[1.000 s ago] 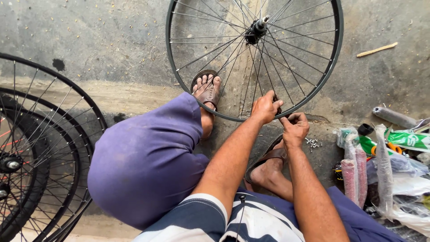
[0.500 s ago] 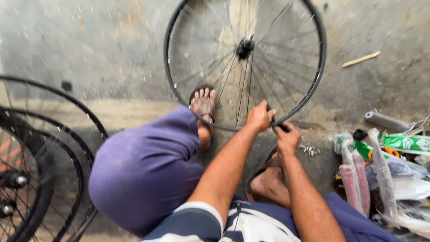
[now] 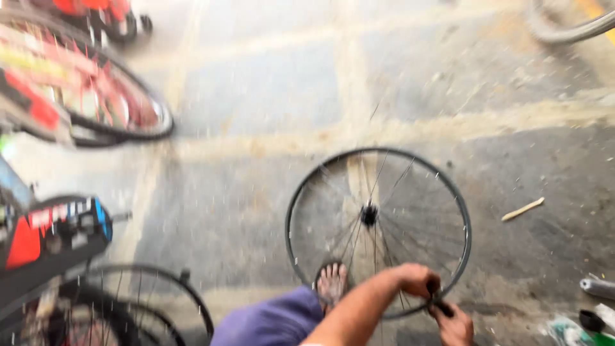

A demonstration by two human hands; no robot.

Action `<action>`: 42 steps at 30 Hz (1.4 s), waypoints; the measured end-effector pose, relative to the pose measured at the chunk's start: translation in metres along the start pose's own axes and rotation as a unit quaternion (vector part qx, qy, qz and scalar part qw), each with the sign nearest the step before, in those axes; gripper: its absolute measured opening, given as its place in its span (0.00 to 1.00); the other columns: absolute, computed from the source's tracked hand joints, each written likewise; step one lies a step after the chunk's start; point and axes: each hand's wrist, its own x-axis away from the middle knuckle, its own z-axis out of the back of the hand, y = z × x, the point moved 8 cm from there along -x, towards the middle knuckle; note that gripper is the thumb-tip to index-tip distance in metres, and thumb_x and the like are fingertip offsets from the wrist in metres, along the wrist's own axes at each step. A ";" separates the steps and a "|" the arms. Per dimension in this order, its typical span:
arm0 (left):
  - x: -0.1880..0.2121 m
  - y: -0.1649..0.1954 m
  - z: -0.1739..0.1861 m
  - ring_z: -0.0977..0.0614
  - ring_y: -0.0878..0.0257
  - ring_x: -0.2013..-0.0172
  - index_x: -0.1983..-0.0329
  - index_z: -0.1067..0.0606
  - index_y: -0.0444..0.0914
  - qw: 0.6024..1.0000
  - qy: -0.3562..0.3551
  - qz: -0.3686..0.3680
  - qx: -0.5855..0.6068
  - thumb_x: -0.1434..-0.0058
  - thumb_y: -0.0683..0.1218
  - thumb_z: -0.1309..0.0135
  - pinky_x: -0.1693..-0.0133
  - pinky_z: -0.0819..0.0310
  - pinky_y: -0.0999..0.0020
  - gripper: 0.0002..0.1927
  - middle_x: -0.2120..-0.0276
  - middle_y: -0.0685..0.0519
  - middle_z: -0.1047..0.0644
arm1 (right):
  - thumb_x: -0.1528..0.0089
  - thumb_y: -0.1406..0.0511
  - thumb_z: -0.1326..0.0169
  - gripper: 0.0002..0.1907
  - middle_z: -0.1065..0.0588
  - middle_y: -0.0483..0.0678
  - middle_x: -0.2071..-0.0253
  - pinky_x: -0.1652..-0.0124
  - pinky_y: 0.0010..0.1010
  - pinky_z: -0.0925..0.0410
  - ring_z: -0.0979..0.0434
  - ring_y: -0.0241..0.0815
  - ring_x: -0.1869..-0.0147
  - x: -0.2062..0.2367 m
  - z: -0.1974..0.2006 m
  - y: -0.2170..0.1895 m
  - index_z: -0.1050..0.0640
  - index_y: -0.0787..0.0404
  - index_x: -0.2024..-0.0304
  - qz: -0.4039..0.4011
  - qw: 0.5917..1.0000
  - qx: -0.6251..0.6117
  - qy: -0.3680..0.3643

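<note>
Left hand (image 3: 415, 279) grips thin metal rim (image 3: 295, 211) at near edge. Right hand (image 3: 456, 325) beside it pinches small dark tool (image 3: 442, 309). Wire spokes (image 3: 397, 186) radiate from hub (image 3: 369, 214).

wheel rim (image 3: 462, 211): black | trousers (image 3: 272, 323): purple | stick (image 3: 523, 209): seemingly pale tan

A green and white package (image 3: 570, 332) lies on the floor (image 3: 269, 96) at the near right corner, blurred and partly cut off by the picture's edge. At the left, a black bicycle frame part carries a label (image 3: 54, 227) with red, white and blue patches. Far left, a red and yellow decal (image 3: 38, 70) runs along another bicycle's frame, too blurred to make out further. No signs or screens show.
</note>
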 end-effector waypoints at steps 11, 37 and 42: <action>0.017 -0.015 -0.015 0.18 0.54 0.47 0.49 0.18 0.56 0.989 -0.085 0.054 -0.111 0.40 0.61 0.45 0.39 0.50 0.30 0.18 0.53 0.55 0.16 | 0.44 0.75 0.36 0.16 0.15 0.59 0.61 0.52 0.35 0.24 0.14 0.46 0.55 -0.005 -0.001 0.010 0.17 0.73 0.53 -0.080 0.995 0.011 0.050; 0.016 -0.010 -0.015 0.19 0.59 0.49 0.51 0.17 0.54 0.986 -0.099 0.095 -0.092 0.41 0.58 0.44 0.39 0.50 0.46 0.17 0.55 0.55 0.15 | 0.42 0.68 0.33 0.17 0.15 0.53 0.60 0.54 0.30 0.26 0.16 0.42 0.56 0.005 0.013 0.031 0.16 0.68 0.51 -0.119 0.987 0.074 0.072; 0.012 -0.012 -0.019 0.22 0.58 0.45 0.46 0.19 0.54 0.979 -0.108 0.117 -0.126 0.33 0.58 0.52 0.38 0.53 0.38 0.17 0.52 0.55 0.17 | 0.41 0.67 0.35 0.17 0.14 0.53 0.59 0.55 0.30 0.27 0.16 0.41 0.55 0.007 0.011 0.033 0.16 0.66 0.50 -0.132 0.987 0.072 0.049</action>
